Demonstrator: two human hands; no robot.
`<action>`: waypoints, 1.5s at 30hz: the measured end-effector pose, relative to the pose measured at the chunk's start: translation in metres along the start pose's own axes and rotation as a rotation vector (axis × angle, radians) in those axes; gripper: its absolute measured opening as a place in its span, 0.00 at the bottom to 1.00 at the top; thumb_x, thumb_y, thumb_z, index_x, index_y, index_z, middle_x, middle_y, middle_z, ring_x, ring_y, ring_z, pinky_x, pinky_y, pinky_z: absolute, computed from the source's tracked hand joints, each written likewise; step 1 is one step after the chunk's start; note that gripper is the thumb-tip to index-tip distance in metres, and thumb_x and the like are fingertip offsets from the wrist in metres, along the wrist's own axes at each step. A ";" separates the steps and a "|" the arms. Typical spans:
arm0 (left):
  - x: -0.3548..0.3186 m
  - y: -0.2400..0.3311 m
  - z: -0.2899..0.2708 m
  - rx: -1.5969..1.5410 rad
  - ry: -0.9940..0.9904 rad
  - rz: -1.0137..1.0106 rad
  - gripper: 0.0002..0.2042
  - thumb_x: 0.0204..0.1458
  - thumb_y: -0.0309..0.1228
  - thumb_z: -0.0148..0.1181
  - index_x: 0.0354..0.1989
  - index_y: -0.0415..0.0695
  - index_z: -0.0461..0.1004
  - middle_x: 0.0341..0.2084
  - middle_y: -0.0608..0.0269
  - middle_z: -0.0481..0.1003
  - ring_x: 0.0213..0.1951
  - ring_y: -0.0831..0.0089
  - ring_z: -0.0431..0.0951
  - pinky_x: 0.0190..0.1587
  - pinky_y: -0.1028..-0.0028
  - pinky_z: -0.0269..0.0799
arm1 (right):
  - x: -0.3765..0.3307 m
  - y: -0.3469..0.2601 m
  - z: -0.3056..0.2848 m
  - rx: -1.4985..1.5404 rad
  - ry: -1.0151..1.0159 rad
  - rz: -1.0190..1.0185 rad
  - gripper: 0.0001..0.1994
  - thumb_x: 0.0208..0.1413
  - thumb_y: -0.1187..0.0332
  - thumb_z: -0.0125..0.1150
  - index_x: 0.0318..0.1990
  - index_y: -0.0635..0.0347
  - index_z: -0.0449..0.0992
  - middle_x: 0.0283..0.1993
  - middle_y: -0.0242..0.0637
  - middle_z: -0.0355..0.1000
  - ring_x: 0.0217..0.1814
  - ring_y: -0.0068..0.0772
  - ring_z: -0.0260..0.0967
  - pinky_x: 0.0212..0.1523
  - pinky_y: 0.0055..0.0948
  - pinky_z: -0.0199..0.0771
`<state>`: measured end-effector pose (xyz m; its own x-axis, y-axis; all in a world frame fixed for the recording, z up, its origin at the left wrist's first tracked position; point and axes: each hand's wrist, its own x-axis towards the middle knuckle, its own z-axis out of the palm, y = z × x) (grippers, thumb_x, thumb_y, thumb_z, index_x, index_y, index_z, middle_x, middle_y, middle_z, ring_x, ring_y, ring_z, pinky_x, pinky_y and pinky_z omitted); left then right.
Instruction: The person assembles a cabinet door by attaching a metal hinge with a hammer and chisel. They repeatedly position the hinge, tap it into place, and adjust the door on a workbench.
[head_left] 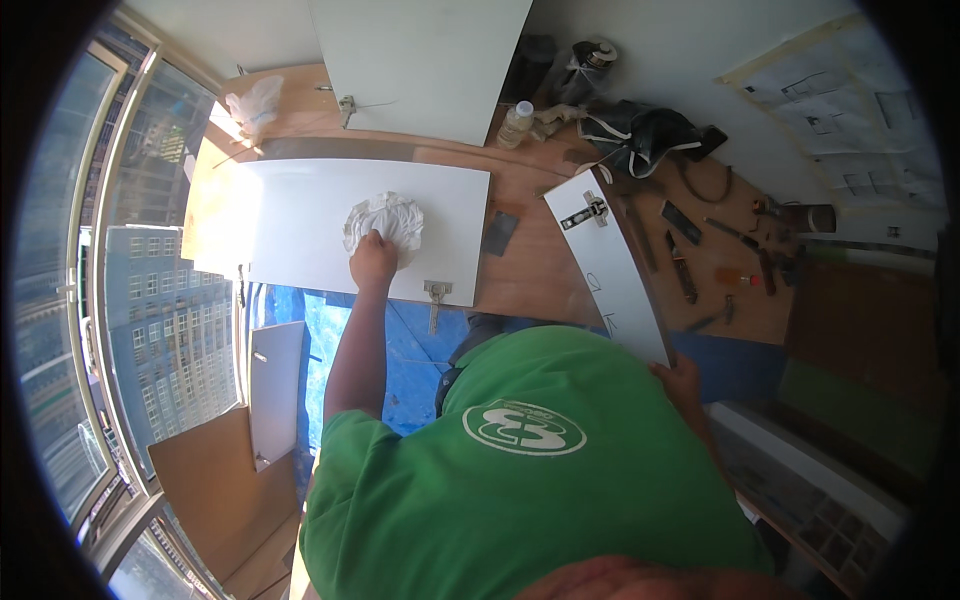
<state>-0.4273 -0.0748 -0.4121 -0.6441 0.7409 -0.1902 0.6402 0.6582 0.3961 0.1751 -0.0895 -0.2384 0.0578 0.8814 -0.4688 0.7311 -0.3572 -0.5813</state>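
Seen from the head camera, the left hand (372, 258) lay on a crumpled white rag (385, 220), its fingers curled down and pressed together on the cloth's near edge. The rag sat on a flat white panel (300, 215) that lay along the left part of the wooden desk (530, 265), roughly at the panel's middle and a little toward its near edge. A metal hinge (436, 292) stuck out from the panel's near edge, toward its right corner. The right hand (683, 378) gripped the near end of a second, narrower white panel (612, 265) that stood tilted on edge, running from the hand up toward the middle of the desk; the fingers were wrapped around its lower corner, though most of them were hidden behind the board. That panel carried a hinge (590, 212) near its far end. At the far edge of the desk a third white panel (420, 60) leaned upright against the wall, with a small plastic bottle (516, 124) just beside its right corner. Hand tools (690, 250) lay scattered over the right part of the desk, and a dark bag (650, 135) sat near the far right corner. The person wore a green shirt (520, 480).
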 end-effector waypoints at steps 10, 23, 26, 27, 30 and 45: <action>-0.001 0.141 -0.036 -0.866 -0.337 0.263 0.24 0.55 0.38 0.65 0.57 0.39 0.70 0.47 0.55 0.76 0.48 0.67 0.76 0.53 0.66 0.72 | -0.004 -0.087 -0.046 0.331 0.005 -0.029 0.16 0.48 0.71 0.72 0.44 0.69 0.79 0.40 0.37 0.79 0.39 0.26 0.74 0.44 0.28 0.74; -0.064 0.433 -0.254 -1.860 -0.599 0.659 0.27 0.59 0.47 0.64 0.53 0.34 0.69 0.43 0.57 0.78 0.43 0.74 0.77 0.47 0.73 0.75 | 0.024 -0.166 -0.094 0.627 -0.078 -0.432 0.18 0.46 0.73 0.74 0.46 0.66 0.79 0.43 0.35 0.79 0.45 0.27 0.74 0.48 0.29 0.74; -0.075 0.435 -0.268 -1.813 -0.561 0.699 0.25 0.58 0.46 0.65 0.51 0.35 0.70 0.41 0.59 0.78 0.42 0.76 0.77 0.46 0.74 0.74 | 0.024 -0.172 -0.087 0.619 -0.094 -0.426 0.18 0.47 0.73 0.74 0.46 0.66 0.79 0.44 0.35 0.79 0.46 0.27 0.74 0.50 0.29 0.74; -0.078 0.434 -0.272 -1.810 -0.546 0.720 0.24 0.58 0.46 0.65 0.50 0.35 0.71 0.40 0.60 0.78 0.41 0.77 0.77 0.46 0.75 0.74 | 0.023 -0.178 -0.083 0.610 -0.100 -0.446 0.18 0.47 0.74 0.74 0.46 0.67 0.79 0.44 0.36 0.79 0.46 0.28 0.74 0.50 0.30 0.74; -0.085 0.432 -0.283 -1.801 -0.521 0.742 0.23 0.58 0.45 0.66 0.49 0.36 0.72 0.39 0.61 0.78 0.40 0.78 0.76 0.45 0.76 0.73 | 0.027 -0.179 -0.076 0.618 -0.134 -0.486 0.18 0.47 0.75 0.73 0.47 0.66 0.79 0.45 0.36 0.79 0.47 0.29 0.75 0.51 0.31 0.74; -0.084 0.414 -0.289 -1.793 -0.497 0.666 0.21 0.57 0.41 0.67 0.50 0.37 0.72 0.41 0.62 0.77 0.43 0.77 0.75 0.49 0.75 0.71 | 0.039 -0.187 -0.055 0.580 -0.236 -0.441 0.18 0.51 0.76 0.71 0.50 0.65 0.78 0.49 0.35 0.78 0.52 0.27 0.72 0.55 0.30 0.72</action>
<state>-0.2289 0.0968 0.0273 -0.1653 0.9454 0.2809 -0.6000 -0.3224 0.7321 0.0781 0.0284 -0.1115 -0.3513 0.9138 -0.2040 0.1747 -0.1501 -0.9731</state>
